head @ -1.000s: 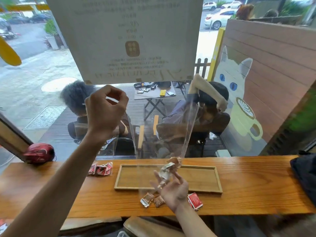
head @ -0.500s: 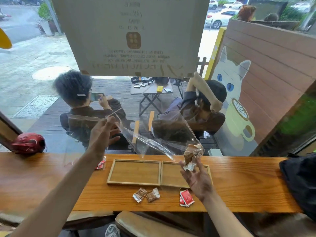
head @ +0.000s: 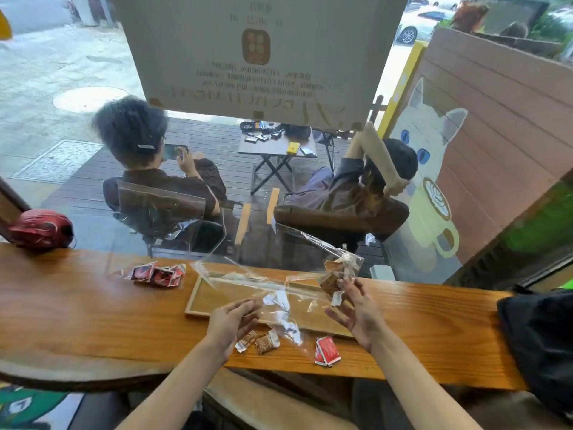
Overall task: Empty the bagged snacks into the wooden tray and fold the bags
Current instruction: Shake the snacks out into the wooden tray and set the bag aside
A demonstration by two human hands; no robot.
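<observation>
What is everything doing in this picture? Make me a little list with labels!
left hand: pinches one end of the clear bag
right hand: holds the bag's other end, where brown snacks bunch up
wooden tray: on the counter under the bag, no snacks seen in it
loose snacks: two brown packets and a red packet on the counter in front of the tray
second bag: red snacks inside, left of the tray

Café window seat: wooden counter (head: pixel 93 305) against glass, mirrored hours poster (head: pixel 257 57), cat-and-latte mural (head: pixel 431 169) outside.
</observation>
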